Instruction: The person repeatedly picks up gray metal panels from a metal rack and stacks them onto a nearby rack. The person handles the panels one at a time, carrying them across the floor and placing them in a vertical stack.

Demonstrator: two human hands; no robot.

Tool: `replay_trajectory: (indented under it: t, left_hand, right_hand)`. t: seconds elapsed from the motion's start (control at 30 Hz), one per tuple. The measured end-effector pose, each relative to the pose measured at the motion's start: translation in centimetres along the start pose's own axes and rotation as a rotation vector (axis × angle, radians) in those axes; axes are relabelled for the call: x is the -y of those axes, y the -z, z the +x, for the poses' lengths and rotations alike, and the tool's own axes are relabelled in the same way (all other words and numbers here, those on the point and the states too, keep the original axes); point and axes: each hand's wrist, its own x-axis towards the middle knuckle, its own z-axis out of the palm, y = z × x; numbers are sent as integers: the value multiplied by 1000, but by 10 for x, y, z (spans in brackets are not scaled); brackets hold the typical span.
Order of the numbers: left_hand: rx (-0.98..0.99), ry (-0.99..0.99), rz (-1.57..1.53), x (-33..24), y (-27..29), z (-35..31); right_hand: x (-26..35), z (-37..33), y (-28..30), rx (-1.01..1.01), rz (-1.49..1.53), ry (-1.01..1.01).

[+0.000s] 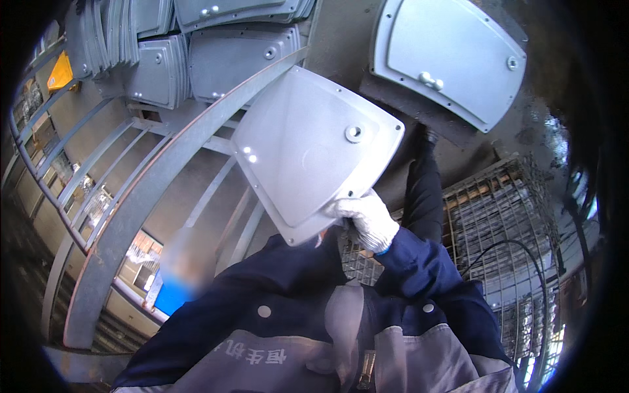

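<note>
I'm handling a gray metal plate [301, 154], gloved right hand [368, 219] grasping its near edge; moving it likely needs steady support. Left hand hidden; I can't tell its grip.

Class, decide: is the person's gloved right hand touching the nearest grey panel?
Touching. The head view shows the right hand gripping the nearest grey panel, thumb lying over its lower-right edge.

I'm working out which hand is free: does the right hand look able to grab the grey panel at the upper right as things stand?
Probably not: the gloved right hand grips the nearer panel by its edge, so it looks occupied. Nothing visible covers the upper-right panel, though.
</note>
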Motion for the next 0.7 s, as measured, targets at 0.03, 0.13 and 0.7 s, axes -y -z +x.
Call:
replay_trajectory:
  t: [0.03, 0.13, 0.7]
  left_hand:
    - [0, 12, 20, -3, -1, 0]
    - [-13, 46, 69, -15, -7, 1]
    - [-81, 133, 132, -51, 34, 2]
  right_hand:
    - [12, -11, 7, -45, -89, -53]
    - [37, -48, 16, -90, -280, 52]
    - [274, -115, 148, -68, -746, 449]
